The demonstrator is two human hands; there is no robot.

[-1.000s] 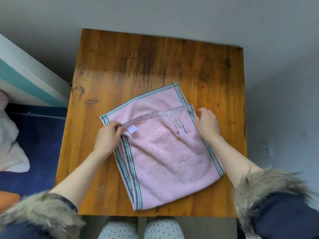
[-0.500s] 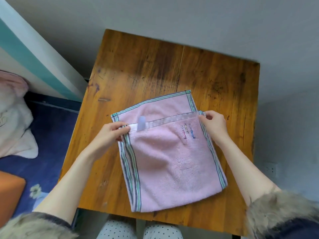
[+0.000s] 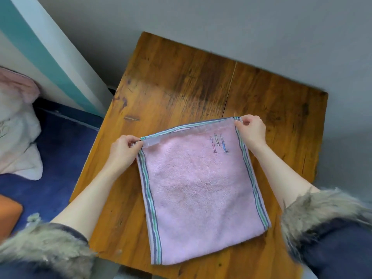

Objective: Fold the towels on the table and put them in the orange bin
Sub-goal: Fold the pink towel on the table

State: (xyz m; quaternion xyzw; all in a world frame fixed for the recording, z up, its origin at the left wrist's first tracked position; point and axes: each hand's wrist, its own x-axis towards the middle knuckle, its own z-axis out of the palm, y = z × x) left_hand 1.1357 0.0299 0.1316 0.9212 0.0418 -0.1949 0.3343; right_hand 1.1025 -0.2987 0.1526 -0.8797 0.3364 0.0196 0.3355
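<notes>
Left hand [image 3: 123, 152] and right hand [image 3: 250, 130], each grip pinched tight on a far corner, soft pink towel with striped edges [image 3: 201, 192], folded flat on the brown wooden bench [image 3: 181, 81]

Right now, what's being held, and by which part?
The pink towel: left hand pinches its far left corner, right hand its far right corner.

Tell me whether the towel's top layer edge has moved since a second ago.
Yes. The top layer's edge, pinched by the left hand and right hand, has been drawn away from the person, now lining up with the pink towel's far edge.
</notes>
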